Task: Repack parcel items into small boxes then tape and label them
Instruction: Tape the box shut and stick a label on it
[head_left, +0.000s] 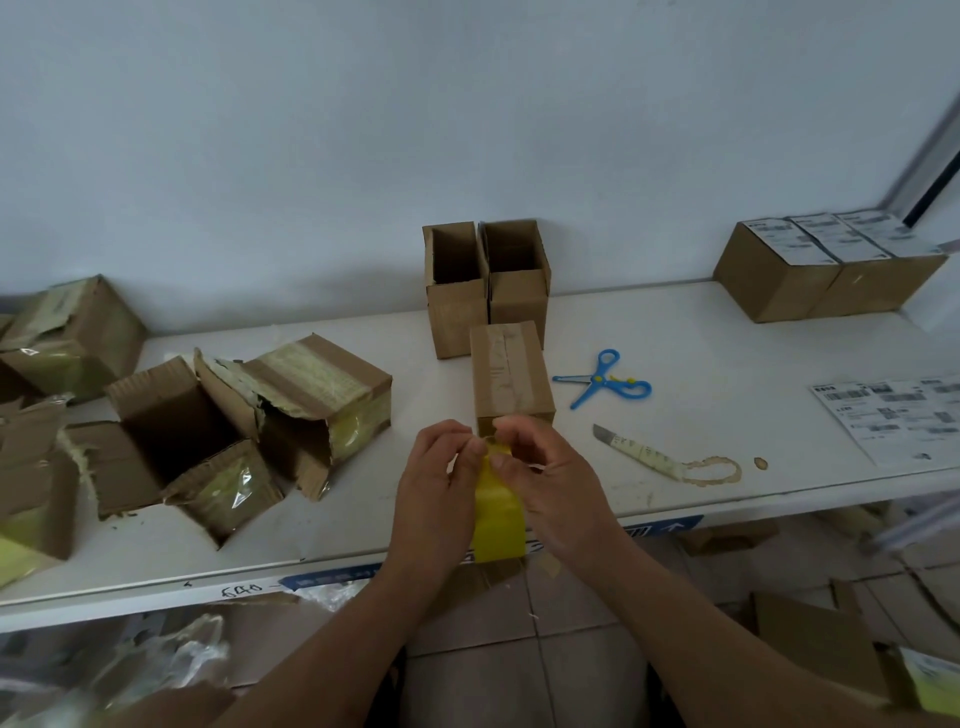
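Left hand: the left hand (441, 473) is nearest, raised above the front edge of the table, fingers curled, thumb and fingertips pinching the top of a yellow tape roll.
Right hand: the right hand (545, 467) faces it, fingers curled, pinching the same top edge; it looks as if both are picking at the free end of the tape, though the end itself is too small to make out.
Yellow tape roll: the yellow tape roll (497, 512) stands on edge between the two palms, just in front of the sealed box. Likely light, stiff across its width, glossy and a little slippery; the loose end will be thin and sticky. Best steadied by its sides, with the end lifted by a fingernail.
Table: a white table (701, 338) against a pale wall.
Sealed box: a small sealed box (511, 374) lies just beyond the hands, flaps closed under tape, no label visible. Probably light and rigid; grip by opposite side walls.
Knife: a utility knife (636, 449) lies to the right, near a brown ring stain.
Scissors: blue scissors (602, 382) lie beyond the knife, beside the sealed box.
Torn parcels: opened, ripped parcels (249, 415) sit to the left, yellowish plastic showing inside.
Label sheet: a sheet of printed labels (893, 415) rests at the right edge.
Open boxes: two small open boxes (485, 270) stand upright side by side behind the sealed one.
Finished boxes: labelled boxes (826, 270) sit in a row at the far right.
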